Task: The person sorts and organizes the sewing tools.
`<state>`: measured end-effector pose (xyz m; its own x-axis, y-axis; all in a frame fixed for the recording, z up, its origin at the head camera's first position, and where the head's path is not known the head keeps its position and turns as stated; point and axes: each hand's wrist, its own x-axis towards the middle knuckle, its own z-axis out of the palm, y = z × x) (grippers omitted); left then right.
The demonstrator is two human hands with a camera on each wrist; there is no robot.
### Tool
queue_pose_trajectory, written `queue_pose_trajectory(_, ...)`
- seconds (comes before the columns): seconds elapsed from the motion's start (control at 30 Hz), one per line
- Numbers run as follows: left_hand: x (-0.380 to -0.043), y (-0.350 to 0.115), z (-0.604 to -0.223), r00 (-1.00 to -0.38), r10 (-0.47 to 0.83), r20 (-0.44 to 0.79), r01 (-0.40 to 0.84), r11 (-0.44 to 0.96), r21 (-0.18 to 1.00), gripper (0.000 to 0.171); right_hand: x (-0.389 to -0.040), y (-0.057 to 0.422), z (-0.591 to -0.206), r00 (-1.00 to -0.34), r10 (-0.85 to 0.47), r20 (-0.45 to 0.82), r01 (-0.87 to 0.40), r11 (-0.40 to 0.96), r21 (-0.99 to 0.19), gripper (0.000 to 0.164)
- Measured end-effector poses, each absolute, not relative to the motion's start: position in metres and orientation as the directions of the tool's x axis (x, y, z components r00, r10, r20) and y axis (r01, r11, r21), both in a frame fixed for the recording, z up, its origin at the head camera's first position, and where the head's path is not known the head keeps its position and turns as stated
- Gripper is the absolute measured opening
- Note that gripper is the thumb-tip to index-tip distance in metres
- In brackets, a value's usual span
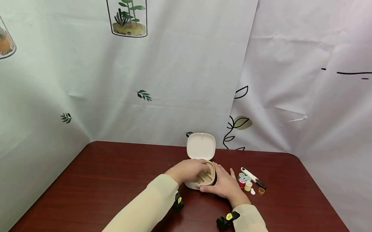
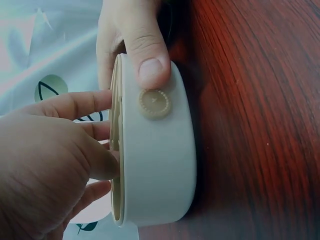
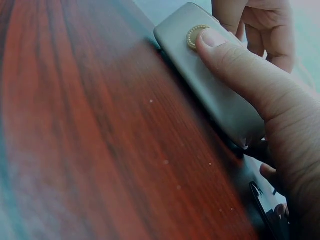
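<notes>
A small white case [image 1: 192, 186] with rounded corners stands on the table, its lid [image 1: 201, 146] raised at the back. Beige lining with slots shows inside. My right hand [image 1: 224, 184] grips the case from the right, the thumb on the front wall beside a round beaded button [image 2: 154, 104], the other fingers around the far side. From the left, my left hand [image 1: 189, 171] reaches in over the rim. Its fingertips dip below the rim in the left wrist view and are hidden, so I cannot tell whether they pinch anything.
Right of the case lie several small thread spools [image 1: 248, 186], a white-and-black slim tool [image 1: 252, 177], a small white piece [image 1: 252, 191] and a brownish ring [image 1: 261, 191]. The dark red table [image 1: 119, 186] meets printed white curtains [image 1: 185, 72] behind.
</notes>
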<state>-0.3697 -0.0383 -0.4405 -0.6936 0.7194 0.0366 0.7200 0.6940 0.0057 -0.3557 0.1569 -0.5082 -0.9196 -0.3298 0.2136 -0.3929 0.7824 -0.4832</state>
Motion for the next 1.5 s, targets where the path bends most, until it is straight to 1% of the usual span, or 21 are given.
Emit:
queue_pose_trajectory(0.1, -0.371, -0.037, -0.441, -0.689, 0.723, 0.045, 0.723, 0.691, -0.027, 0.034, -0.356, 0.157, -0.508, -0.918, -0.329, 0.221, -0.396, 0.779, -0.486, 0.118)
queue_pose_trajectory(0.23, -0.372, -0.037, -0.442, -0.663, 0.745, 0.065, 0.738, 0.666, -0.104, 0.032, -0.357, 0.157, -0.510, -0.919, -0.325, 0.222, -0.394, 0.778, -0.489, 0.120)
queue_pose_trajectory(0.33, -0.373, -0.038, -0.444, -0.644, 0.762, 0.075, 0.747, 0.647, -0.152, 0.034, -0.358, 0.157, -0.511, -0.920, -0.326, 0.217, -0.391, 0.780, -0.488, 0.121)
queue_pose_trajectory(0.47, -0.374, -0.039, -0.444, -0.622, 0.778, 0.089, 0.758, 0.627, -0.180, 0.039, -0.358, 0.158, -0.512, -0.920, -0.326, 0.219, -0.393, 0.779, -0.489, 0.120)
queue_pose_trajectory(0.73, -0.374, -0.040, -0.439, -0.615, 0.783, 0.089, 0.758, 0.618, -0.209, 0.045, -0.357, 0.158, -0.511, -0.913, -0.328, 0.240, -0.406, 0.768, -0.495, 0.117)
queue_pose_trajectory(0.97, -0.373, -0.042, -0.431, -0.625, 0.775, 0.088, 0.754, 0.629, -0.188, 0.051, -0.357, 0.158, -0.513, -0.914, -0.326, 0.242, -0.405, 0.766, -0.500, 0.119)
queue_pose_trajectory(1.1, -0.373, -0.047, -0.428, -0.612, 0.785, 0.099, 0.769, 0.619, -0.159, 0.043, -0.358, 0.158, -0.513, -0.919, -0.322, 0.228, -0.394, 0.769, -0.503, 0.120)
queue_pose_trajectory(1.2, -0.374, -0.051, -0.425, -0.604, 0.789, 0.108, 0.781, 0.614, -0.114, 0.039, -0.358, 0.158, -0.513, -0.919, -0.322, 0.229, -0.394, 0.770, -0.502, 0.121)
queue_pose_trajectory(1.37, -0.375, -0.060, -0.422, -0.630, 0.771, 0.091, 0.772, 0.635, -0.041, 0.044, -0.357, 0.157, -0.512, -0.917, -0.322, 0.234, -0.397, 0.774, -0.494, 0.120)
queue_pose_trajectory(1.5, -0.375, -0.069, -0.418, -0.649, 0.758, 0.068, 0.759, 0.651, -0.021, 0.044, -0.357, 0.157, -0.512, -0.921, -0.318, 0.226, -0.389, 0.779, -0.492, 0.121)
